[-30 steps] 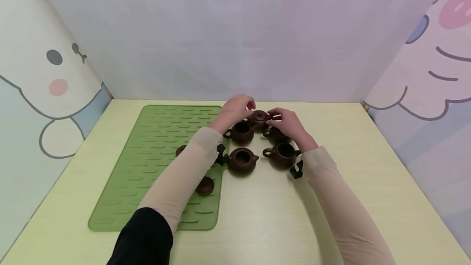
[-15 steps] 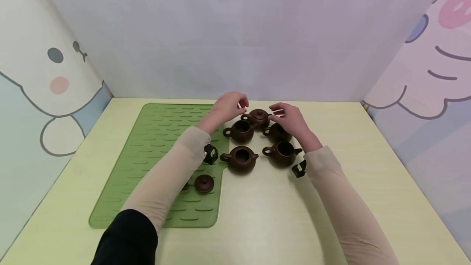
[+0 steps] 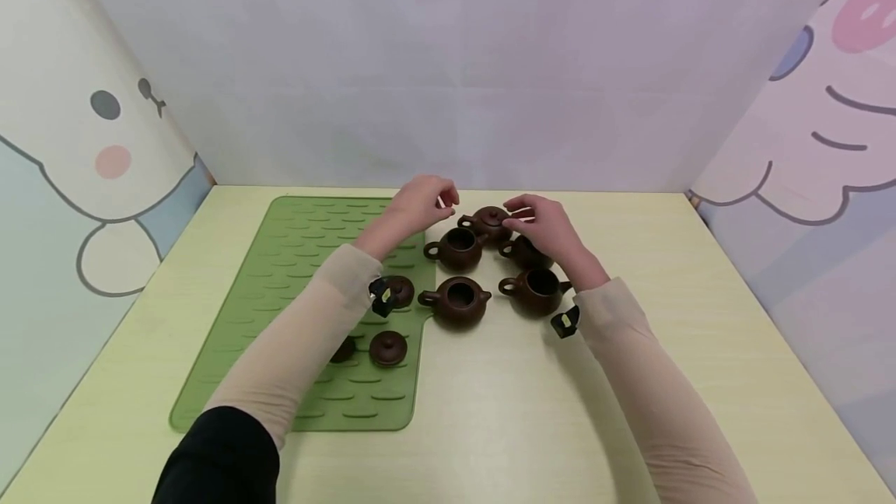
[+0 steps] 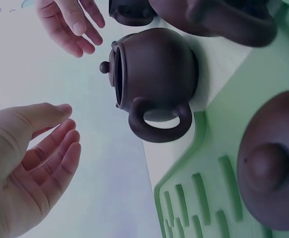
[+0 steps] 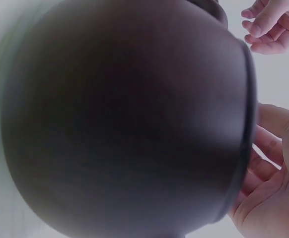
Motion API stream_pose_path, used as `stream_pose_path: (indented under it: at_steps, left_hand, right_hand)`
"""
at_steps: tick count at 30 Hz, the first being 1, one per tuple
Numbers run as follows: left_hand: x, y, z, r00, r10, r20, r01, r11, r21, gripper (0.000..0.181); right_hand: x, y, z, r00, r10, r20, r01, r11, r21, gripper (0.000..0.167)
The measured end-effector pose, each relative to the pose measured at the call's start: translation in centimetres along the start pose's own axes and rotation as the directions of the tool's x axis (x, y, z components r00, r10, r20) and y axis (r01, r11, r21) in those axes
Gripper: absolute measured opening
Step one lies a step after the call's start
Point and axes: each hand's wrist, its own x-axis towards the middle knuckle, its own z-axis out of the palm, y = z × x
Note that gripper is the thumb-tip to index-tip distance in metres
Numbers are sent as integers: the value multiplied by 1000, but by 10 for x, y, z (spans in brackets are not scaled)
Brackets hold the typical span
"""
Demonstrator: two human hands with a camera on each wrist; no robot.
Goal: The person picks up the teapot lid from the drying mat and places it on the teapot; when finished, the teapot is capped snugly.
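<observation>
Left arm, beige cloth sleeve (image 3: 294,348): slants forward and inward, black fabric (image 3: 220,453) at its near end
Left hand (image 3: 423,204): relaxed, fingers loosely bent
Right arm, beige cloth sleeve (image 3: 665,403): slants forward and inward
Right hand (image 3: 542,224): fingers slightly bent, thumb apart

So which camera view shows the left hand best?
The left wrist view: there the left hand is largest, its palm side showing. The head view shows it smaller; the right wrist view catches it small at top right.

The left hand (image 3: 420,204) and right hand (image 3: 549,226) are near the lidded pot (image 3: 488,224); 3 lids (image 3: 388,348) lie on the mat (image 3: 259,278).
</observation>
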Motion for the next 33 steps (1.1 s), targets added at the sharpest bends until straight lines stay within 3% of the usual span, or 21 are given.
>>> stream_pose_path:
  at_steps: [33]
  left_hand:
    - [-38,-31,-3,1000,0,-16,0,1000,-4,17]
  right_hand:
    - [-1,-11,18,996,-61,67,60,998,10,32]
